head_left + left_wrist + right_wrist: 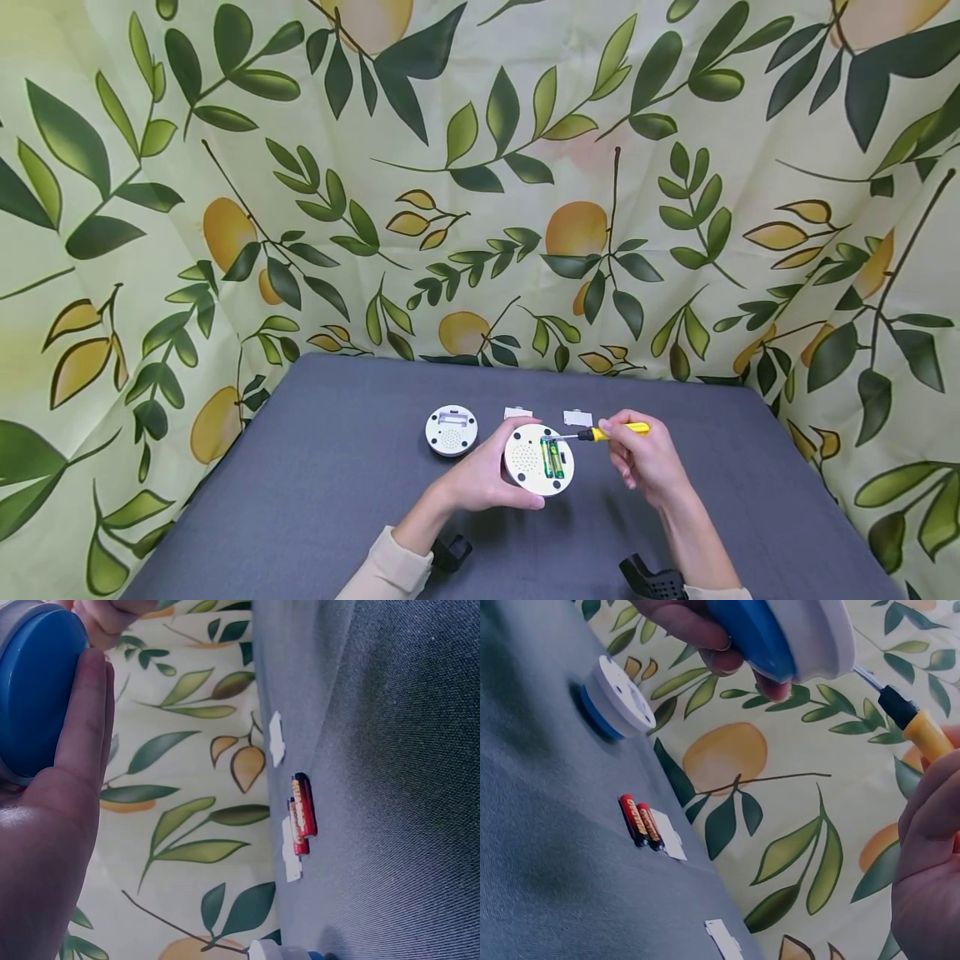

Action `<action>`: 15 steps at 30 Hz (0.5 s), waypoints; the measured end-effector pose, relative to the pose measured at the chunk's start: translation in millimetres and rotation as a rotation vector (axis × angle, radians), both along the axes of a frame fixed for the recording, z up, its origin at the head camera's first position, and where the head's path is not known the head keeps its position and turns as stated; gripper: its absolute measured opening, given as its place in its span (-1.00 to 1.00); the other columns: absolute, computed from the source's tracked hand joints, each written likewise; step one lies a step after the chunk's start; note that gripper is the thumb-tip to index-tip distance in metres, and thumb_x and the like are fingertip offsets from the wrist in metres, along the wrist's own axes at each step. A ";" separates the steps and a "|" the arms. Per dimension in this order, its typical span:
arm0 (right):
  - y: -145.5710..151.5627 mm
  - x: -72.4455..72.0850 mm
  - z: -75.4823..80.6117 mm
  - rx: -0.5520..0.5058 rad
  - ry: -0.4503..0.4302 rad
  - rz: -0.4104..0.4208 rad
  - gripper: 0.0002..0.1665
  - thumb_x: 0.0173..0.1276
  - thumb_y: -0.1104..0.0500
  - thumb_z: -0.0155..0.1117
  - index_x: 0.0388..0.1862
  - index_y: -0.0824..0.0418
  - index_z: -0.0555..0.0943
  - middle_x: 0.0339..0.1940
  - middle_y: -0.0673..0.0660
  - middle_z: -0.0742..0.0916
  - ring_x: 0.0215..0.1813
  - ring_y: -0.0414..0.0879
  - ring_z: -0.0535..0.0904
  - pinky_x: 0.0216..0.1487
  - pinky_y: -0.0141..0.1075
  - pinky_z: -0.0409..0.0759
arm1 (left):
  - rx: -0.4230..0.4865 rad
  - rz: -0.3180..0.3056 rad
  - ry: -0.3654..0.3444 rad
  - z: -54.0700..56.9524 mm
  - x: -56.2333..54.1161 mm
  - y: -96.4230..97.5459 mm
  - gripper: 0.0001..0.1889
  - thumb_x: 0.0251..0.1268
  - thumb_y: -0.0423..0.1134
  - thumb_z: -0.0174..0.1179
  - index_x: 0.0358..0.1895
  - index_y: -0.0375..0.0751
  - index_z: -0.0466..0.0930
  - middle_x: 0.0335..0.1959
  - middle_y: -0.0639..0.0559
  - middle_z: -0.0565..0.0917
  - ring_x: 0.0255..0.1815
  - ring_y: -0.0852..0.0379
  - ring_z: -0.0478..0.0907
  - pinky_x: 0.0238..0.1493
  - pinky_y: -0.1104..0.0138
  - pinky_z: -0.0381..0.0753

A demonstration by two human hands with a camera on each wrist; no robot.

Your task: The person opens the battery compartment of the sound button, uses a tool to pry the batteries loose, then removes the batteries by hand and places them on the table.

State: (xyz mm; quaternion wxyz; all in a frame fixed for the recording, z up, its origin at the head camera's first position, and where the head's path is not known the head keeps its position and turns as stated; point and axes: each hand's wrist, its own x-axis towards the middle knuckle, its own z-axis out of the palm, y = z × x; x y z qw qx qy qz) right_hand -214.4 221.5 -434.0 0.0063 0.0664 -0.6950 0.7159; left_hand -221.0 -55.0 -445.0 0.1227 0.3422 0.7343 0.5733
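Observation:
My left hand [487, 471] grips a round white device [525, 471] by its rim, its underside turned toward me. Two green batteries [552, 459] lie side by side in its open battery compartment. In the left wrist view the device's other face shows as a blue dome [41, 690]. My right hand [648, 454] holds a yellow and black screwdriver [622, 429], pinched by the handle. The screwdriver's metal shaft points left across the device, its tip right at the upper ends of the batteries.
A second round device [452, 431] sits underside up on the grey table [337, 500], left of my hands. Two white battery covers [577, 417] lie behind the held device. Two red and black batteries [640, 823] rest beside one cover. A leaf-patterned cloth [480, 250] hangs behind.

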 end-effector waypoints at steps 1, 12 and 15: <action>0.0 -0.5 -0.3 -0.004 -0.033 -0.005 -0.74 0.49 0.21 0.26 -0.39 0.33 0.49 -0.76 0.00 0.44 -0.81 -0.21 0.34 -0.82 -0.44 0.31 | 0.005 -0.006 -0.001 -0.1 -0.2 0.1 0.00 -0.06 -0.25 0.59 0.49 0.04 0.18 0.12 0.12 0.51 0.10 0.22 0.51 0.22 0.35 0.42; -3.2 -5.4 -1.9 -0.050 -0.226 -0.039 -0.63 0.47 0.05 0.32 -0.47 0.22 0.47 -0.75 -0.02 0.42 -0.80 -0.22 0.32 -0.80 -0.45 0.29 | 0.030 -0.023 -0.018 -0.7 -0.9 -0.9 0.01 -0.04 -0.27 0.57 0.51 -0.10 0.15 0.12 0.09 0.51 0.07 0.21 0.53 0.18 0.36 0.48; -3.0 -3.7 -0.2 -0.080 -0.162 -0.019 -0.73 0.48 0.14 0.30 -0.41 0.22 0.52 -0.73 0.00 0.46 -0.78 -0.22 0.36 -0.78 -0.46 0.33 | 0.035 -0.029 -0.019 -0.8 -1.5 -1.1 0.00 -0.04 -0.28 0.57 0.51 -0.10 0.15 0.14 0.09 0.50 0.08 0.21 0.53 0.18 0.35 0.49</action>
